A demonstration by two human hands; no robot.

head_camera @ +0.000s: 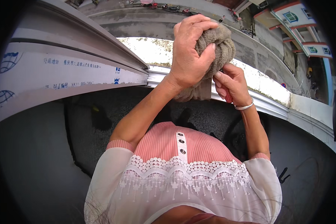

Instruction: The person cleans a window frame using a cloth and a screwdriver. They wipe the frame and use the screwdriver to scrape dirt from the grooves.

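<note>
My left hand [189, 53] is closed over a bunched grey-brown towel [219, 42], its thumb pressed across the front folds. A loose part of the towel [197, 91] hangs down behind my left wrist to the window frame. Just below the bundle, my right hand [233, 82] grips a tool by its red textured handle [228, 96]. The tool's upper end is hidden behind my fingers and the towel, so its kind cannot be told. Both hands are over the white window track [268, 103].
A window frame member [72, 67] with printed protective film runs along the left. Beyond the track lies a stained, sunlit outer ledge [145, 49]. Far below is a street [145, 26] with parked motorcycles [170, 7]. Buildings [294, 16] stand at upper right.
</note>
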